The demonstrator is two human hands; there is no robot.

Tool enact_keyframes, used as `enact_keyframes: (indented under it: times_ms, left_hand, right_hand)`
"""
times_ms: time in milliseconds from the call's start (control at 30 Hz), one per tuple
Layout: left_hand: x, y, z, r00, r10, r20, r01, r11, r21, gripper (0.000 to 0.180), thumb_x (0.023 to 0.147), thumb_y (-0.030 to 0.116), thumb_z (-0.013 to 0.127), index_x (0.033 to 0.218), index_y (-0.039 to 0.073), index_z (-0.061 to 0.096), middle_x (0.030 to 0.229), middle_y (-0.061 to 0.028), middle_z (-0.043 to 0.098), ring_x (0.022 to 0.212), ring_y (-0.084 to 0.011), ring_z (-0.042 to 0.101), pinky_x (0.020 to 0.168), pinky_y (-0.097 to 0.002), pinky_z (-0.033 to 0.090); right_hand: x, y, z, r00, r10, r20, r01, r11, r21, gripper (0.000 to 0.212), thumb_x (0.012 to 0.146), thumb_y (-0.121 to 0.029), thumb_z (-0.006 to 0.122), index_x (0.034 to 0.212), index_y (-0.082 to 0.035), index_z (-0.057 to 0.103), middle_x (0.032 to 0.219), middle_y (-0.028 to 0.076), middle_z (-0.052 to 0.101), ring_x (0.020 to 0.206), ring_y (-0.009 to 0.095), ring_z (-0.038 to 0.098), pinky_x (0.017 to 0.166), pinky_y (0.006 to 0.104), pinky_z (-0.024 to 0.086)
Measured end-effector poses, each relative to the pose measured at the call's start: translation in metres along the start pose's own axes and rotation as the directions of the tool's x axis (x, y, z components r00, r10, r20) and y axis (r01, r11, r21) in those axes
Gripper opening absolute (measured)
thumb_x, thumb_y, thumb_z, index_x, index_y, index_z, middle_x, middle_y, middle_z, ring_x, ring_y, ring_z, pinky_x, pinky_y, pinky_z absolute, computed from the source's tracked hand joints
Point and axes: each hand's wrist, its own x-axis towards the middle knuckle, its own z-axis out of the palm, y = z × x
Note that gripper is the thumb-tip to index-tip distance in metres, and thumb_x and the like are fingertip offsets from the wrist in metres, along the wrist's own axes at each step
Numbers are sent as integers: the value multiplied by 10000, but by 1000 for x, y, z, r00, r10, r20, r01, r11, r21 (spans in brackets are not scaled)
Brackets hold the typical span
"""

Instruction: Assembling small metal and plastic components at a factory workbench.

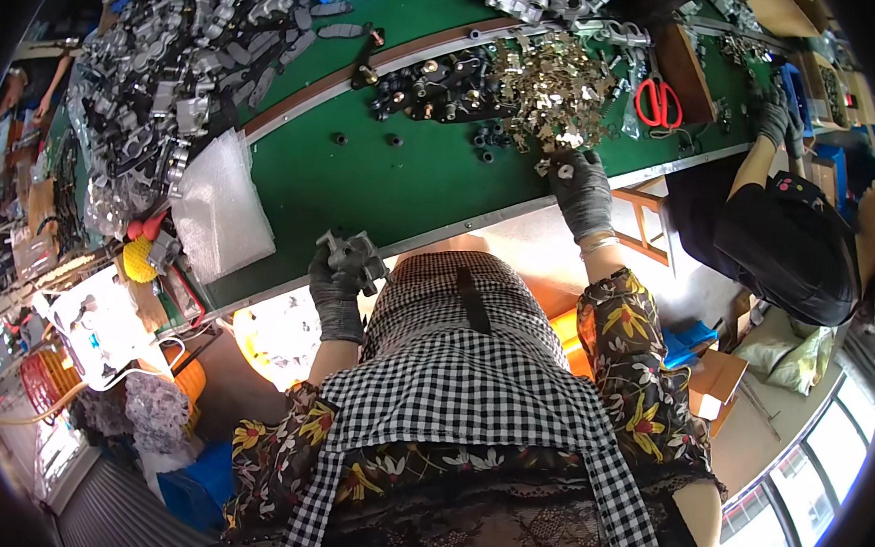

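Note:
My left hand (334, 292), in a grey glove, is closed around a grey metal brake caliper (351, 258) just in front of the bench's near edge. At the near side of a pile of small gold-coloured metal clips (559, 85), my right hand (583, 194), also gloved, has its fingers curled in. A small shiny round spot shows at its fingers, and what they grip is too small to make out. Left of the clips lies a heap of black parts with brassy ends (434, 88). Several small black rubber caps (394, 141) are scattered on the green bench top (332, 192).
Many more calipers (163, 86) and dark pads (342, 30) are heaped at the left. White foam sheets (223, 205) lie at the bench's left end. Red-handled scissors (658, 104) rest beside a wooden divider (692, 79). At the right, a co-worker's gloved hand (771, 118) reaches over the bench.

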Motion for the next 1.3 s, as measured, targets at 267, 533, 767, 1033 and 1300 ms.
enact_keyframes:
  times_ms: [267, 533, 767, 1033, 1300]
  left_hand:
    - [43, 32, 35, 873, 484, 59, -369, 577, 729, 533, 761, 237, 758, 1204, 56, 524, 1051, -130, 609, 910, -258, 613, 811, -369, 506]
    - [1, 82, 77, 656, 599, 459, -740, 393, 546, 382, 811, 181, 732, 1145, 58, 592, 1048, -112, 613, 905, -219, 619, 809, -358, 519]
    - [-10, 68, 76, 896, 327, 300, -427, 819, 383, 162, 876, 5, 633, 1038, 1, 633, 903, -66, 658, 757, -115, 627, 661, -245, 528]
    - [-28, 56, 67, 947, 317, 57, -320, 906, 277, 171, 873, 80, 661, 1020, 3, 615, 915, -86, 655, 807, -175, 644, 700, -293, 520]
    - [101, 93, 14, 906, -200, 374, -221, 532, 818, 395, 856, 321, 675, 1123, 41, 596, 926, -99, 650, 806, -200, 631, 738, -338, 512]
  right_hand:
    - [-2, -51, 0, 997, -69, -25, 73, 897, 435, 127, 781, -146, 743, 834, -60, 665, 773, 107, 658, 720, 223, 623, 692, 335, 510]
    - [-34, -128, 11, 859, -361, 363, 176, 875, 452, 166, 766, -137, 707, 912, -83, 649, 850, 134, 661, 783, 315, 654, 715, 356, 535]
    - [-41, -158, 12, 877, -275, 395, 40, 860, 509, 244, 757, -194, 777, 903, -58, 637, 835, 130, 676, 777, 269, 674, 694, 340, 542]
    - [-48, -152, 37, 870, -165, 464, -127, 835, 535, 209, 798, -214, 748, 839, -31, 655, 755, 97, 681, 700, 167, 659, 658, 288, 535]
    - [-31, -151, 36, 866, -260, 426, -10, 845, 534, 127, 817, -108, 672, 916, -29, 662, 777, 47, 663, 699, 93, 592, 669, 257, 518]
